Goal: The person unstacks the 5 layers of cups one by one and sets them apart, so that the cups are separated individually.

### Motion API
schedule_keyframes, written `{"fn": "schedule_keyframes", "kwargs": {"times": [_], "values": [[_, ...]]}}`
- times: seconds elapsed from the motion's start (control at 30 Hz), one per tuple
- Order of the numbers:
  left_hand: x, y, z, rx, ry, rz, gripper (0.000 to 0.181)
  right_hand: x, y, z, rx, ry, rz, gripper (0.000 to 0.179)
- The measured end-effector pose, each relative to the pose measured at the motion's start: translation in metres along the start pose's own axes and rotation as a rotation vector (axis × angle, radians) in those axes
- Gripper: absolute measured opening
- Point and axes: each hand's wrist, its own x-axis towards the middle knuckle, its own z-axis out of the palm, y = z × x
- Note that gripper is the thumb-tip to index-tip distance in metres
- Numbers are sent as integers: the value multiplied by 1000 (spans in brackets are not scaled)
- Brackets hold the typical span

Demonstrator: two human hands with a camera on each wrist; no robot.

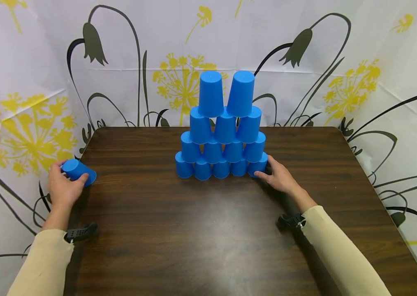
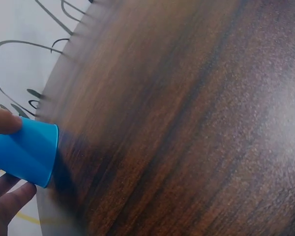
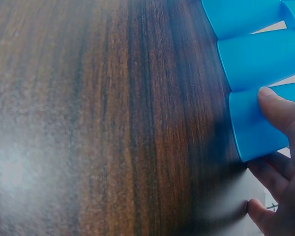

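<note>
In the head view, a pyramid of upside-down blue cups (image 1: 225, 128) stands on the table, with two cups in its top row. My left hand (image 1: 65, 185), at the table's left edge, grips a separate blue cup (image 1: 77, 170) that leans, its rim towards the lower right. The left wrist view has the thumb on one side of this cup (image 2: 27, 152) and fingers on the other. My right hand (image 1: 280, 176) holds the rightmost bottom-row cup (image 1: 258, 165). In the right wrist view, the thumb lies across that cup (image 3: 250, 128) and the fingers are at its far side.
The dark wooden table (image 1: 179, 230) has its far edge behind the pyramid, close to a white curtain (image 1: 127, 90) with yellow and grey flowers. Below each sleeve cuff, a black wrist strap (image 1: 80, 232) sticks out over the table.
</note>
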Motion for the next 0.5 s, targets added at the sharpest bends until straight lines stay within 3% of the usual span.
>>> {"fn": "schedule_keyframes", "kwargs": {"times": [0.5], "values": [[-4, -4, 4, -27, 26, 45, 72, 0, -1, 0, 12, 5, -9, 71]]}}
